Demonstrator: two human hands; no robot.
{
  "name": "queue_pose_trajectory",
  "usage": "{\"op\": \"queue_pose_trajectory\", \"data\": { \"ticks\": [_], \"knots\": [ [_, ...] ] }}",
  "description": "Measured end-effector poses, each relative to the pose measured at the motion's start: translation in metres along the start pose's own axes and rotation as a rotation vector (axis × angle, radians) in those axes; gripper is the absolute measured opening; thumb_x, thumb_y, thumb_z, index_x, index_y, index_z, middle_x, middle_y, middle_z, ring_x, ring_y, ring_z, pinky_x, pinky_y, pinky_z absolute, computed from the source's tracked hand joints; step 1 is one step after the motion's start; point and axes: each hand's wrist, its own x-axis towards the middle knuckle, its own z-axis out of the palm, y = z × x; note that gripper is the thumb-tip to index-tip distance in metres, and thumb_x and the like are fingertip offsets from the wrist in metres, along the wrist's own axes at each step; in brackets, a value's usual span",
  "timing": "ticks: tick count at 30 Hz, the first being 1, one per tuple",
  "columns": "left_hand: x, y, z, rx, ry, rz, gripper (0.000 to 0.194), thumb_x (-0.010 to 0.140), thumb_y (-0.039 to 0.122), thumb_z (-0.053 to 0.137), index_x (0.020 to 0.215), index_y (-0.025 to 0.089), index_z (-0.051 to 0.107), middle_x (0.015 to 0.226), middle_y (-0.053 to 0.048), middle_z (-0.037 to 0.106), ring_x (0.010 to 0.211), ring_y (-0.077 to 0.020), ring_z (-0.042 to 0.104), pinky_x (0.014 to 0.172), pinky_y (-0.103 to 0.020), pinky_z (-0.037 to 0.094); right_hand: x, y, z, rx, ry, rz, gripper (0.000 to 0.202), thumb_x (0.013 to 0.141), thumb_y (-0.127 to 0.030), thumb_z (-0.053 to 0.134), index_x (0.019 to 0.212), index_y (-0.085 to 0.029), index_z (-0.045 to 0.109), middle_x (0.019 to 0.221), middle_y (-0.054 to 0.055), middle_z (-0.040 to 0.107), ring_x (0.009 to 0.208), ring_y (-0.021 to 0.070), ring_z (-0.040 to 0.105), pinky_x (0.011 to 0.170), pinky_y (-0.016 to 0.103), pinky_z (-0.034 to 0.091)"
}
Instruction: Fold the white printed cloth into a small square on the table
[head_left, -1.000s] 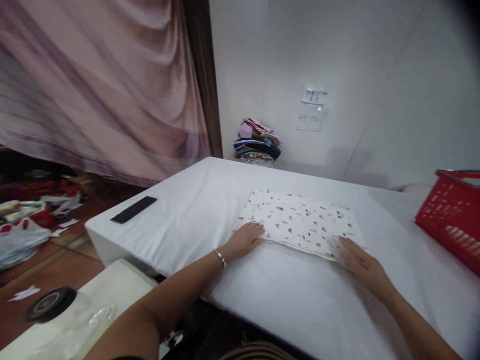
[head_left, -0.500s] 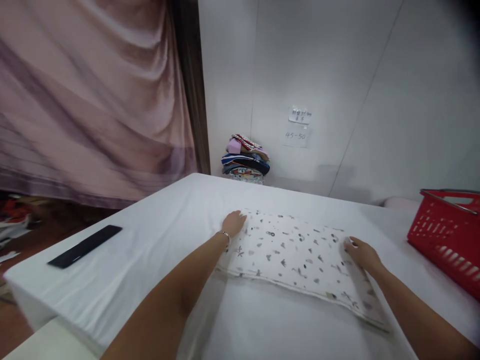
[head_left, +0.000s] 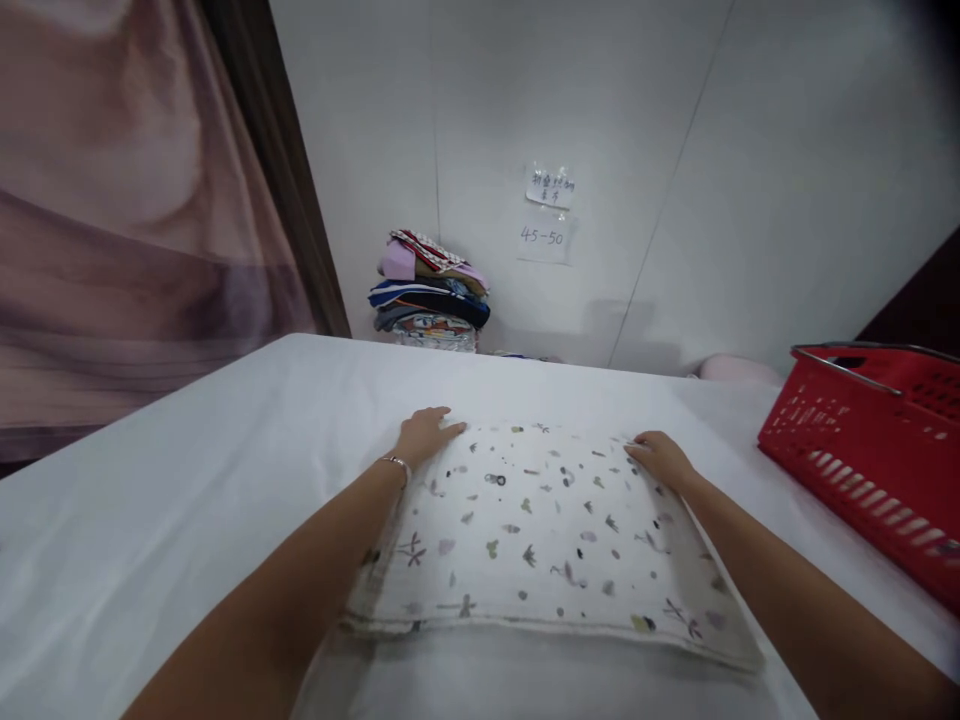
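Cloth (head_left: 540, 530), white with small scattered prints, lies spread on the white-covered bench (head_left: 187, 540), right between the person's two arms, its layered edge turned toward them. The left hand (head_left: 424, 437) is at the far left corner, fingers fairly straight, thumb apart from them and at the cloth's edge; it looks open, with no firm hold. The right hand (head_left: 661, 460) touches the far right corner, fingers loosely bent; from where I stand I can't tell whether it pinches the fabric. A bracelet (head_left: 400, 464) circles the left wrist. Off to the right sits a red basket (head_left: 862, 440). Past the bench's far edge, a pile (head_left: 431, 300) of folded fabrics stands near the wall (head_left: 750, 250), where a paper (head_left: 545, 240) reads "45-50".
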Motion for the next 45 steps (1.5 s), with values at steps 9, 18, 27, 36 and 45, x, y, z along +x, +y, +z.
{"op": "queue_pose_trajectory", "data": {
  "ticks": [9,18,27,36,45],
  "knots": [
    [0.026,0.002,-0.008,0.067,-0.056,0.001,0.053,0.076,0.061,0.049,0.107,0.02,0.061,0.115,-0.008,0.063,0.106,-0.0258,0.056,0.086,-0.032,0.041,0.013,0.0,-0.002,0.109,0.1,-0.011,0.033,0.078,-0.041,0.048,0.095,-0.017,0.063,0.1,0.008,0.064,0.093,0.0221,0.058,0.082,0.03,0.043],
    [-0.011,0.05,0.01,0.159,0.12,0.49,0.046,0.09,0.045,0.039,0.127,0.021,0.051,0.14,-0.01,0.044,0.132,-0.0253,0.034,0.111,-0.046,0.016,-0.009,-0.053,0.002,-0.12,0.081,-0.365,0.051,0.091,-0.041,0.034,0.13,-0.013,0.05,0.142,0.013,0.041,0.132,0.0275,0.031,0.108,0.041,0.022],
    [-0.006,0.078,0.04,0.04,-0.238,0.515,0.071,0.085,0.066,0.026,0.142,0.023,0.031,0.151,-0.007,0.022,0.14,-0.0269,0.015,0.112,-0.049,0.01,-0.006,-0.095,0.028,-0.082,-0.319,-0.497,0.071,0.088,-0.068,0.017,0.146,-0.027,0.025,0.153,0.001,0.015,0.141,0.0259,0.008,0.112,0.048,0.007],
    [-0.021,0.067,0.037,0.058,-0.138,0.546,0.072,0.084,0.069,0.028,0.142,0.026,0.033,0.151,-0.007,0.022,0.141,-0.0254,0.013,0.112,-0.049,0.002,-0.018,-0.115,0.028,-0.091,-0.33,-0.511,0.076,0.086,-0.071,0.015,0.147,-0.026,0.021,0.154,0.002,0.008,0.141,0.0255,0.003,0.112,0.049,-0.001],
    [-0.035,0.041,0.018,0.102,-0.157,0.442,0.072,0.084,0.067,0.03,0.142,0.024,0.033,0.152,-0.007,0.018,0.141,-0.0266,0.013,0.112,-0.047,0.009,-0.034,-0.078,0.01,-0.168,-0.155,-0.371,0.076,0.087,-0.068,0.016,0.146,-0.021,0.026,0.154,0.006,0.01,0.141,0.0249,0.001,0.112,0.048,-0.002]
  ]
}}
